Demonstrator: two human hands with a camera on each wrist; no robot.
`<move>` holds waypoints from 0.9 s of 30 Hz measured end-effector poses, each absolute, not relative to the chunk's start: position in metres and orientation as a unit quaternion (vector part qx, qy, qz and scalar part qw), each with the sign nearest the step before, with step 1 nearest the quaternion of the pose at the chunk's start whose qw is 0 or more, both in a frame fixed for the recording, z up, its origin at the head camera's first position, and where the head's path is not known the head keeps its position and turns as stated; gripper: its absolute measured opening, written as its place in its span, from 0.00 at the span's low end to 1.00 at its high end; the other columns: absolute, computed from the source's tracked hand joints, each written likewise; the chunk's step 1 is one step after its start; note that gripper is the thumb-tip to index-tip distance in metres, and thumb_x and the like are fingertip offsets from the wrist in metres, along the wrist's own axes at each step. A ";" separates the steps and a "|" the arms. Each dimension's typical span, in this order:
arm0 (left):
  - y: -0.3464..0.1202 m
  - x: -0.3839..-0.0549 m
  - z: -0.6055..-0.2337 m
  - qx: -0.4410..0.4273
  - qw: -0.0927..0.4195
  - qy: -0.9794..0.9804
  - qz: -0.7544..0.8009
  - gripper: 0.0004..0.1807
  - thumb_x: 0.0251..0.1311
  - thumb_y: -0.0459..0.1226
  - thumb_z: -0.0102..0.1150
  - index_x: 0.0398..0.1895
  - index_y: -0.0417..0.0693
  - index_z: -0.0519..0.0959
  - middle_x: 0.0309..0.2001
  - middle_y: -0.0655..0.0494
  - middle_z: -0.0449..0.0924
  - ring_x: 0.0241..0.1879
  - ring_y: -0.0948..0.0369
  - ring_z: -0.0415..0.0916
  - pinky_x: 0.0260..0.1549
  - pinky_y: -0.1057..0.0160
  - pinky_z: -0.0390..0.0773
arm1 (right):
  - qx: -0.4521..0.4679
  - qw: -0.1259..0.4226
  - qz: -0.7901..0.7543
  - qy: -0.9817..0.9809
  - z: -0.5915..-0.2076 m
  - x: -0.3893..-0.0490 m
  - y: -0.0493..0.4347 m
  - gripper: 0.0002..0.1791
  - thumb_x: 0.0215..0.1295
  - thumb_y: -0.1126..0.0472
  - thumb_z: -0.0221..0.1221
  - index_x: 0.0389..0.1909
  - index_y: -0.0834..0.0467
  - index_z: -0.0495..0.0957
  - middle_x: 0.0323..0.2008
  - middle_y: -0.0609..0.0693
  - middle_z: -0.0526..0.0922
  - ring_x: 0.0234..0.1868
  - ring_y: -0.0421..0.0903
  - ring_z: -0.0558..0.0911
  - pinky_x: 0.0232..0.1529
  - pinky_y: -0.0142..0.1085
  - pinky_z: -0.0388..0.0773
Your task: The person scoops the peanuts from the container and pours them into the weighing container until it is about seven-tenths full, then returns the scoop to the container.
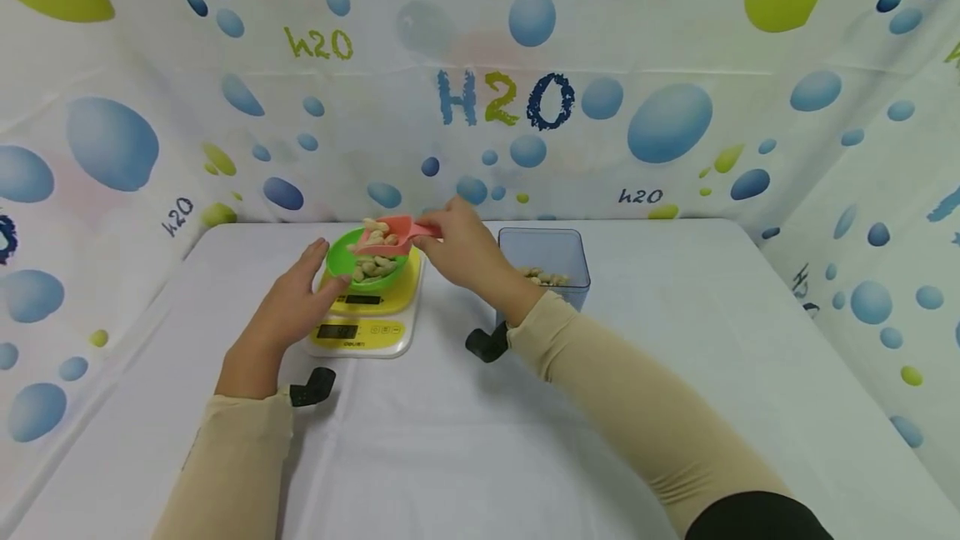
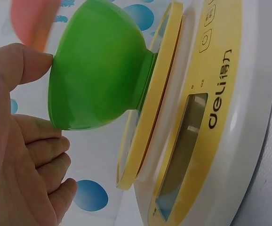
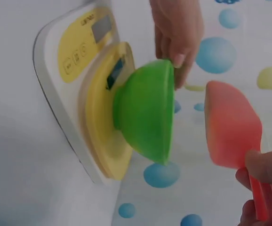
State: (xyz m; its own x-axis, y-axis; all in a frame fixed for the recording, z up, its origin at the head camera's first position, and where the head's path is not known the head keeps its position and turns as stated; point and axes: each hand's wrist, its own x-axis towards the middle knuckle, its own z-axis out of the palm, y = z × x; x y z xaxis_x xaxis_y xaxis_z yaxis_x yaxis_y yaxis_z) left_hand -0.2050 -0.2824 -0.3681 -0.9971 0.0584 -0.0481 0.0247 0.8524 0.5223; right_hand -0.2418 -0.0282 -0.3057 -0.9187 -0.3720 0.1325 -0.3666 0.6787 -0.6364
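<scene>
Bowl: light-green, smooth plastic, flared wall on a narrow foot [image 2: 98,66]. Seated left of centre on a white-and-yellow kitchen scale [image 1: 402,336] with rounded corners and raised round platform. Tan, knobbly peanuts in shell [image 1: 373,268] lie inside the bowl.

Left hand [image 1: 288,302]: thumb and forefinger hold the bowl's rim, other fingers loosely bent. Right hand [image 1: 472,248]: fingers pinch the slim handle of a coral-red, deep-sided plastic scoop [image 3: 232,125]. Scoop carries peanuts above the bowl; right-wrist view shows it apart from the rim.

Centre-right: translucent blue-grey square tub [image 1: 543,244], thin straight rim, peanuts within.

Edges/room: strip of matte white tablecloth [image 1: 450,440] separates scale from tub; broad cloth in lower middle and right of tub. Table's far edge meets the spotted fabric backdrop [image 1: 405,132] close behind bowl and tub.
</scene>
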 end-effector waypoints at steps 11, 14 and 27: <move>-0.277 -0.208 -0.370 0.031 0.031 0.962 0.271 0.45 0.70 0.60 0.38 0.80 0.50 0.37 0.80 0.45 0.37 0.78 0.42 0.38 0.72 0.36 0.46 | -0.251 -0.081 -0.181 0.948 -0.331 -0.238 -0.053 0.18 0.73 0.60 0.53 0.60 0.54 0.78 0.48 0.53 0.71 0.37 0.44 0.75 0.35 0.30 0.79; -0.278 -0.208 -0.371 0.034 0.029 0.960 0.275 0.45 0.70 0.61 0.38 0.80 0.49 0.38 0.80 0.45 0.37 0.78 0.42 0.38 0.72 0.36 0.47 | -0.274 -0.117 -0.119 0.947 -0.334 -0.234 -0.057 0.18 0.71 0.63 0.54 0.59 0.52 0.79 0.44 0.51 0.70 0.35 0.43 0.71 0.29 0.28 0.76; -0.281 -0.205 -0.368 0.033 0.028 0.959 0.279 0.44 0.71 0.59 0.39 0.80 0.49 0.38 0.80 0.46 0.37 0.78 0.42 0.37 0.72 0.36 0.46 | -0.315 -0.269 0.034 0.910 -0.333 -0.232 -0.061 0.15 0.70 0.62 0.55 0.53 0.51 0.83 0.41 0.50 0.72 0.31 0.44 0.71 0.25 0.29 0.74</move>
State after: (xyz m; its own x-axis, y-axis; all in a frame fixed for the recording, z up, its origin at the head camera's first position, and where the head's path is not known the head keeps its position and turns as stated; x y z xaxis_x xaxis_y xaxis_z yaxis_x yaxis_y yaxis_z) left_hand -0.2049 -0.2806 -0.3680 -0.9962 0.0789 -0.0356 0.0475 0.8421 0.5372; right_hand -0.2317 -0.0615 -0.3331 -0.6570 -0.5912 0.4677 -0.5543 0.7994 0.2319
